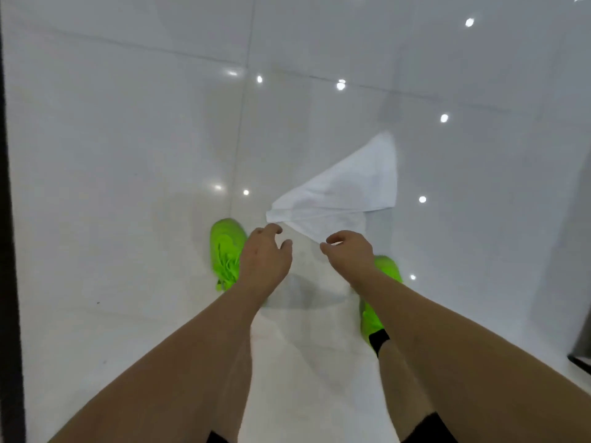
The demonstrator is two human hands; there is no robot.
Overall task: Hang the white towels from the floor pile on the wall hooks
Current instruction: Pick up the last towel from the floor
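towel (345, 190) blurred | left hand (265, 257) pinches corner; right hand (350, 251) pinches edge

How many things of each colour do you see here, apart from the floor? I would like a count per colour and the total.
White cloth towel, held by left hand and right hand: 1
Bright green lace-up shoes: 2
Black ankle sock: 1
Total: 4

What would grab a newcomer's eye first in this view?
The bright green shoes on the glossy white floor, low in the middle. Just ahead, both hands hold a white towel by its near edge, left hand and right hand pinching it.
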